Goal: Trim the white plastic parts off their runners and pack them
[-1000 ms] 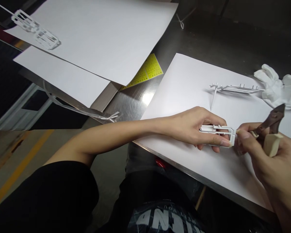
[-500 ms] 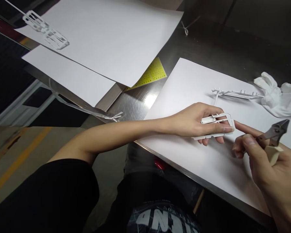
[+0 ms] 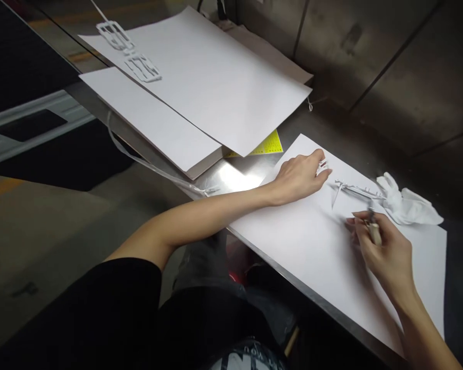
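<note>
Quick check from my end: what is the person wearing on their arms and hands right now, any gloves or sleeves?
Both hands are bare, with no gloves, rings or watch showing. The left hand leads back along a bare forearm to a short black sleeve that ends near the elbow. The right hand and its forearm are bare too, as far as the picture edge; no sleeve shows there. A pair of white gloves lies unworn on the table.

White throughout: the paper sheet (image 3: 324,241) under both hands, the plastic frame (image 3: 323,165) at the left hand (image 3: 299,177), the thin sprue (image 3: 357,191) at two o'clock from it, and the crumpled glove (image 3: 407,206). Cream-handled cutters (image 3: 373,230) in the right hand (image 3: 386,252). Yellow gridded label sheet (image 3: 268,148) at ten o'clock, grey steel counter (image 3: 231,177), black sleeve (image 3: 100,313).
</note>
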`<state>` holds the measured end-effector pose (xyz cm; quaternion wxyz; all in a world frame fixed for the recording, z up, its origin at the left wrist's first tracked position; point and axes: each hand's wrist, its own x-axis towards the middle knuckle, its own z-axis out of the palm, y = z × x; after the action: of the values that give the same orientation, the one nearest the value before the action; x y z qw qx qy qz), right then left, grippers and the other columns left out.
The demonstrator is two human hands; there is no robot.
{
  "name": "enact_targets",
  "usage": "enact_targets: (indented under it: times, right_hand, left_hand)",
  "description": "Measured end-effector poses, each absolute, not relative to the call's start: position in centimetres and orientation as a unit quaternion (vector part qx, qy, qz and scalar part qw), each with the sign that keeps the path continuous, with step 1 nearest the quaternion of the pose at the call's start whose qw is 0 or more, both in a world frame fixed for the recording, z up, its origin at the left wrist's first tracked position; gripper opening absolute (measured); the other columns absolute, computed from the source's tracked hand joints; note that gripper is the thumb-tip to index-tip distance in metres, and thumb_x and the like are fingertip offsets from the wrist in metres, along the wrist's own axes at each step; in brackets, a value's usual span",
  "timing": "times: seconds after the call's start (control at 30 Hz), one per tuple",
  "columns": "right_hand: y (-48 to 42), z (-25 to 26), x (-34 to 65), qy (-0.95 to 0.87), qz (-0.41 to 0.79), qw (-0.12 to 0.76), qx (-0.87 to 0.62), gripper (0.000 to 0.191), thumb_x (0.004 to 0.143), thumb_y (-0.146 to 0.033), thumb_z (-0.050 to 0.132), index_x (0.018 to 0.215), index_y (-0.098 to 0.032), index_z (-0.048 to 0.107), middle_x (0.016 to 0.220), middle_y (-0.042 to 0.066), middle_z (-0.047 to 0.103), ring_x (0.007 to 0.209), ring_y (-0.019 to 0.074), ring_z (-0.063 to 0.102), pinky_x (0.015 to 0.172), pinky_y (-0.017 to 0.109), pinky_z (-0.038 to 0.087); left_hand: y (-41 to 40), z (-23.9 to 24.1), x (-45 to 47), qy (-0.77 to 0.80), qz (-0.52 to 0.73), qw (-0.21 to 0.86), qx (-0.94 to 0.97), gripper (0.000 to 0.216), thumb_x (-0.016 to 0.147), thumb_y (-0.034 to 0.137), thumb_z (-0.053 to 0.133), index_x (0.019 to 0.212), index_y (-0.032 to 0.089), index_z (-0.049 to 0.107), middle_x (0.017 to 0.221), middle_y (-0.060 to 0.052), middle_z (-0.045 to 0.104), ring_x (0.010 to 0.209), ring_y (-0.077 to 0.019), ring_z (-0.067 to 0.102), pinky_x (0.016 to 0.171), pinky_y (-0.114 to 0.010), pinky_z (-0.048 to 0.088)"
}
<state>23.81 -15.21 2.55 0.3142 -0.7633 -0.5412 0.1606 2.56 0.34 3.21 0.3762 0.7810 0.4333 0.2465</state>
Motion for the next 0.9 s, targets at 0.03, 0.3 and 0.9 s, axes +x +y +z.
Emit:
enact_targets:
  times: [0.03,0.3,0.9]
  right_hand:
    - [-13.9,2.6,23.5,-0.551,0.153,0.3,-0.764,0.042,0.089,-0.062,0.073,0.108,-0.025,0.072,0.099,0.004,0.078,0.075,0.0224,0.068,0.077,0.038,0.053]
    - [-8.9,2.7,22.2,-0.533,0.069,0.346,-0.769,0.044,0.073,-0.053,0.083,0.099,-0.023,0.063,0.086,0.005,0.07,0.077,0.0256,0.063,0.078,0.042,0.05]
    - [-16.0,2.2,30.5,-0.479,0.202,0.611,-0.597,0.037,0.062,-0.029,0.1,0.082,-0.024,0.07,0.077,0.0,0.07,0.068,0.0193,0.07,0.063,0.03,0.06]
  left_hand:
    - [0.6,3.3,2.5,0.458,0.229,0.319,0.798,0.035,0.108,0.04,0.057,0.131,0.014,0.061,0.122,-0.016,0.074,0.118,-0.0352,0.067,0.103,-0.049,0.055]
    - [1.0,3.7,2.6,0.411,0.269,0.252,0.834,0.065,0.097,0.007,0.052,0.161,0.003,0.042,0.164,-0.024,0.049,0.152,-0.0388,0.045,0.125,-0.051,0.045]
    - [-2.1,2.0,3.5,0.056,0.414,0.661,0.624,0.055,0.083,0.026,0.092,0.131,0.017,0.067,0.133,-0.013,0.074,0.115,-0.0198,0.074,0.103,-0.036,0.063]
